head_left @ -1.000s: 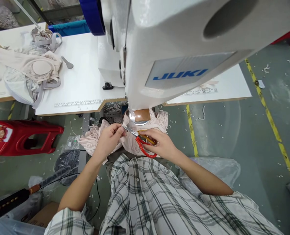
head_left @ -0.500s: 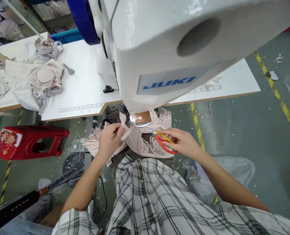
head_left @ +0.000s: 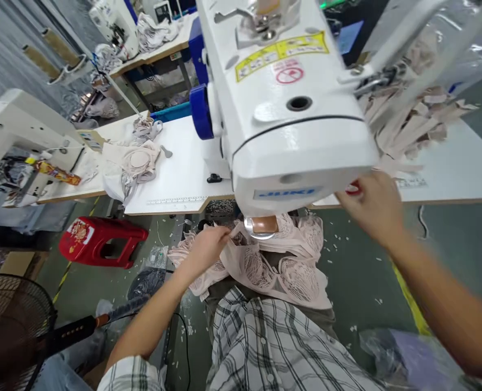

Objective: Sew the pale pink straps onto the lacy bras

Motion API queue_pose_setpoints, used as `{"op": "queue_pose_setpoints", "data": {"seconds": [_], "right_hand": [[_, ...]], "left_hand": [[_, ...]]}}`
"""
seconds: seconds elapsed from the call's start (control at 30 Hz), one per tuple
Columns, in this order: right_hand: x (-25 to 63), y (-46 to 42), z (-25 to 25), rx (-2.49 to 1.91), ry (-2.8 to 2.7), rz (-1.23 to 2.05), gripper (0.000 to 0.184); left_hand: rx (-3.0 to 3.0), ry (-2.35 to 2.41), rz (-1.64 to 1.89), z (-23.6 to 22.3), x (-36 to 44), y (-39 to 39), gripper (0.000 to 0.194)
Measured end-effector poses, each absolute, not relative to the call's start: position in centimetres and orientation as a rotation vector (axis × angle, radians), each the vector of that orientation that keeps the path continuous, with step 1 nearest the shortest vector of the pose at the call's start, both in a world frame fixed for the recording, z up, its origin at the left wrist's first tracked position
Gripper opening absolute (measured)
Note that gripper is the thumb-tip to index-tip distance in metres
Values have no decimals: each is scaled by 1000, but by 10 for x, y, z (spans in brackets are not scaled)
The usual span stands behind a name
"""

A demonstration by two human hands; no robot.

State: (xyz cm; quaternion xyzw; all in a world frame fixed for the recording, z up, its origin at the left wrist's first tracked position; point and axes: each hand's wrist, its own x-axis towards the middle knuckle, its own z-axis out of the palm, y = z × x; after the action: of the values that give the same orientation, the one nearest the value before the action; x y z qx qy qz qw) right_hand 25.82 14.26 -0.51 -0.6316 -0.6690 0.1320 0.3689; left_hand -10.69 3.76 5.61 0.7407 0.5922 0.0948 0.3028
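A pale pink lace bra lies across the lap, under the front of a white sewing machine. At its left end, my left hand is closed in a pinch on the fabric, close beside the machine's round metal plate with a brown patch. Over the table edge, right of the machine head, my right hand is closed around scissors. Only a bit of their red handle shows; the machine head or the fingers hide the rest. More pink lace pieces lie behind and left of the bra.
Fabric strips are heaped on the right side of the white table. Bra parts lie on its left side. A red stool stands on the floor at left, with a fan nearer. Plastic bags lie on the floor.
My right hand has moved with the scissors from the bra up and right to the table edge. My left hand still pinches the fabric. The view has tilted up, showing more of the machine.
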Motion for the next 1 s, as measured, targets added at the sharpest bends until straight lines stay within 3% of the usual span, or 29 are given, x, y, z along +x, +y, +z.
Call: {"op": "queue_pose_setpoints", "data": {"seconds": [0.07,0.13,0.2,0.27,0.37,0.5,0.67,0.83,1.0], "right_hand": [[232,96,-6,-1451,-1769,682,18],[203,52,-3,-1081,-2063,1185,33],[178,22,2,-954,-2046,1323,64],[161,11,8,-950,-1793,1410,76],[151,15,21,-1069,-1378,1462,54],[147,37,46,-1239,-1284,1333,27],[148,78,59,-1371,-1498,1071,19],[149,111,57,-1278,-1633,1078,13],[147,128,58,-1276,-1744,1040,11]], "left_hand": [[2143,1545,277,52,-91,30,21],[2350,1406,291,49,-69,21,28],[2448,1288,350,50,-48,13,34],[2413,1284,475,54,-31,9,37],[2123,1387,643,62,-14,9,38],[1654,1547,775,70,-5,11,45],[1774,1736,768,68,-16,14,30],[2186,1765,610,60,-28,23,34],[2366,1789,669,60,-31,30,31]]}}
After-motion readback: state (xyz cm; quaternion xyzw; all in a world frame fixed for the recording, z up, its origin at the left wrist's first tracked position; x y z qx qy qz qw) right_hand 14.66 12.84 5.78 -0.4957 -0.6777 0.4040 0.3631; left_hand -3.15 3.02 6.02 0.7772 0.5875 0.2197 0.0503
